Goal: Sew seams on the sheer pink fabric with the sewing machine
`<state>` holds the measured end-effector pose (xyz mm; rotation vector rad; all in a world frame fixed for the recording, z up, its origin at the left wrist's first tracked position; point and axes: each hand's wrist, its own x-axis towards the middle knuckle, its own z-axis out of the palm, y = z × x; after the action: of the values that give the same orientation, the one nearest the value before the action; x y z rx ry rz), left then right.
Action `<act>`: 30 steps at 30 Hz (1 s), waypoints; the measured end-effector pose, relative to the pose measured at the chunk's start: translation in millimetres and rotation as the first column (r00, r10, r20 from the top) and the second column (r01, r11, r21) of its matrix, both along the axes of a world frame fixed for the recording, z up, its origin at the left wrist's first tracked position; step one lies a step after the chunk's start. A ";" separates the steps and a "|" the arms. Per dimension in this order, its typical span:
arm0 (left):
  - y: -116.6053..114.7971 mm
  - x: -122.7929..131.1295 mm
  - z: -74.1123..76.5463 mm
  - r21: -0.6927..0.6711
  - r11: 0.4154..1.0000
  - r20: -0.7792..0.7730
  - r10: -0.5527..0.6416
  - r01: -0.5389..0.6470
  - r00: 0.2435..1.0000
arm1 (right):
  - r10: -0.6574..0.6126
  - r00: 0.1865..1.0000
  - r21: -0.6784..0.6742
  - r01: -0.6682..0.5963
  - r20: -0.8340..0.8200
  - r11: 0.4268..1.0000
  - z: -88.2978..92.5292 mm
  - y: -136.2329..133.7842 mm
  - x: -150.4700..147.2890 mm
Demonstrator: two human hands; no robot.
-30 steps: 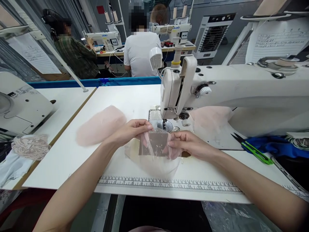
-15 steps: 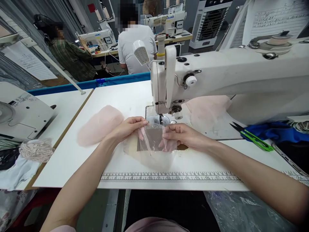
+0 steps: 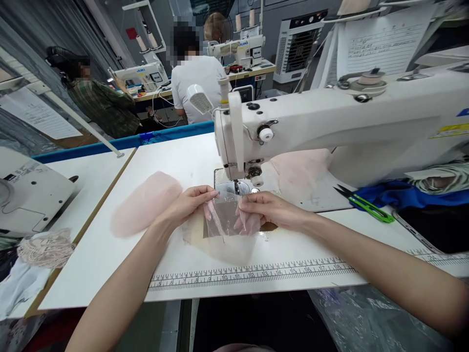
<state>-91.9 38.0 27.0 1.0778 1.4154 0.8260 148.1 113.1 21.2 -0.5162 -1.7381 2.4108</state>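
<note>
A sheer pale-pink piece of fabric [image 3: 227, 247] hangs between my two hands, just in front of the sewing machine [image 3: 238, 142] and its presser foot. My left hand [image 3: 198, 199] pinches its left side between thumb and fingertips. On the other side, my right hand [image 3: 262, 209] pinches the right edge, with the fingers showing through the cloth. White stitched or pleated lines run down the fabric near each hand. Whether the cloth lies under the presser foot I cannot tell.
A pink fabric pile [image 3: 146, 203] lies on the left of the white table, and more pink fabric [image 3: 302, 168] behind the needle. Green-handled snips [image 3: 370, 205], blue cloth [image 3: 432, 194] and a phone [image 3: 436, 227] are at right. A ruler strip [image 3: 249, 274] lines the front edge. Two people sit beyond.
The camera view has turned and tilted slightly, shifting the scene. Both hands keep their pinch on the sheer fabric, in nearly the same place before the presser foot.
</note>
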 end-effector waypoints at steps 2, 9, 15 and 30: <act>-0.1 -0.1 0.0 0.000 1.000 -0.008 -0.012 0.012 1.000 | -0.001 1.000 -0.001 0.001 -0.013 1.000 0.4 -0.4 1.0; -3.0 5.8 5.0 0.005 0.997 -0.027 -0.081 0.081 0.996 | -0.002 1.000 -0.028 0.002 0.005 1.000 6.9 -1.5 -0.3; -19.7 17.8 37.8 0.000 0.983 -0.017 -0.183 0.183 0.983 | -0.016 0.998 0.084 0.011 0.060 0.996 14.8 -11.0 -18.0; -111.8 -135.1 64.3 0.308 0.902 -0.096 0.346 -0.303 0.933 | -0.177 0.977 0.342 0.209 -0.122 0.916 47.5 -33.2 -146.6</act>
<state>-227.0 -73.8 91.3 1.1565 1.6655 1.2470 1.4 79.9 68.7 -0.4966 -1.9213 1.8995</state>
